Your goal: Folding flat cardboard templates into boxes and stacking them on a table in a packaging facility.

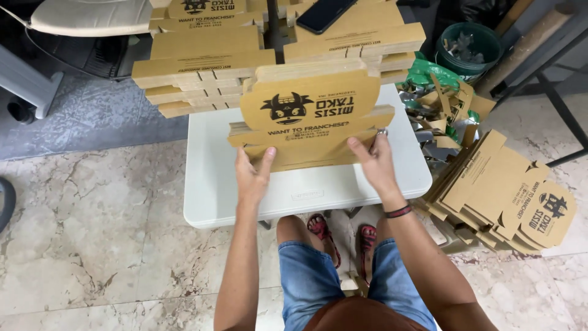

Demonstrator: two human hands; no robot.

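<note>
Seen from above, a seated person holds a small stack of flat brown cardboard box blanks (309, 119) at the centre of a white surface (214, 184). The left hand (252, 175) pinches the stack's lower left edge at 7 o'clock; the right hand (375, 162) pinches its right edge at 4 o'clock. Larger piles of blanks (202, 67) sit at 12 o'clock, a dark phone (324, 13) lying on them. More blanks (496, 190) lie on the floor at 3 o'clock.
</note>
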